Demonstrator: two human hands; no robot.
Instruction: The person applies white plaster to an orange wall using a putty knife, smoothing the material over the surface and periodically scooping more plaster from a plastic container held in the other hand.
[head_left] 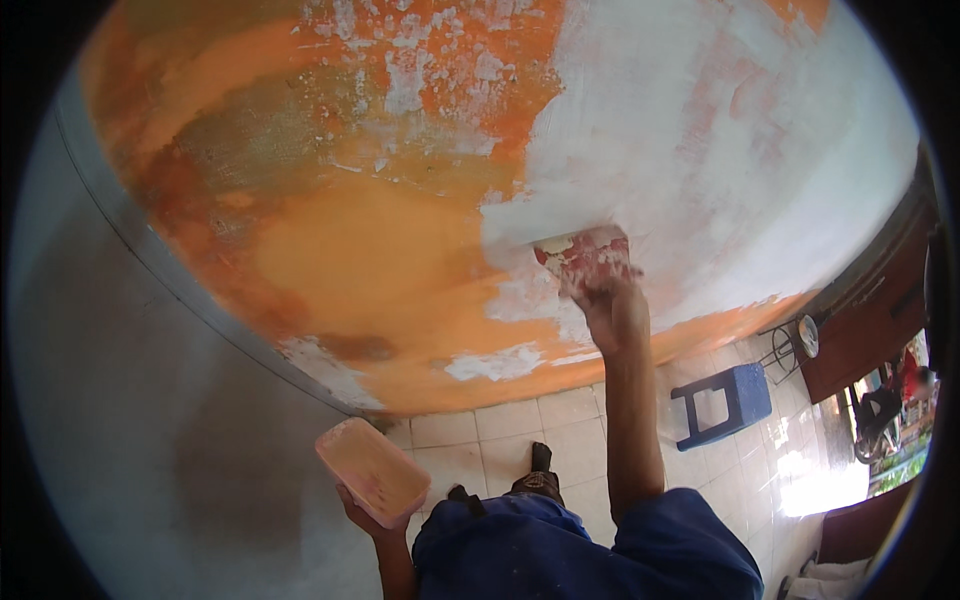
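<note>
My right hand (613, 305) is closed on a flat red putty scraper (592, 252), its face smeared with pale filler. The scraper's wide edge lies against the wall (360, 235), at the border between bare orange paint and a white filler coat (720, 190). Slight blur softens the fingers. Low on the left, my left hand (362, 514) grips a pale pink rectangular tub (374, 470) from below and the side. Pinkish residue coats the tub's inside, and most of the left fingers are hidden behind it.
A blue plastic stool (738, 402) lies tipped on the tiled floor (570, 440) to the right. Beyond it stand a thin metal-legged stand (783, 350) and a brown door (865, 345). A plain grey wall (190, 400) meets the orange one at the left corner.
</note>
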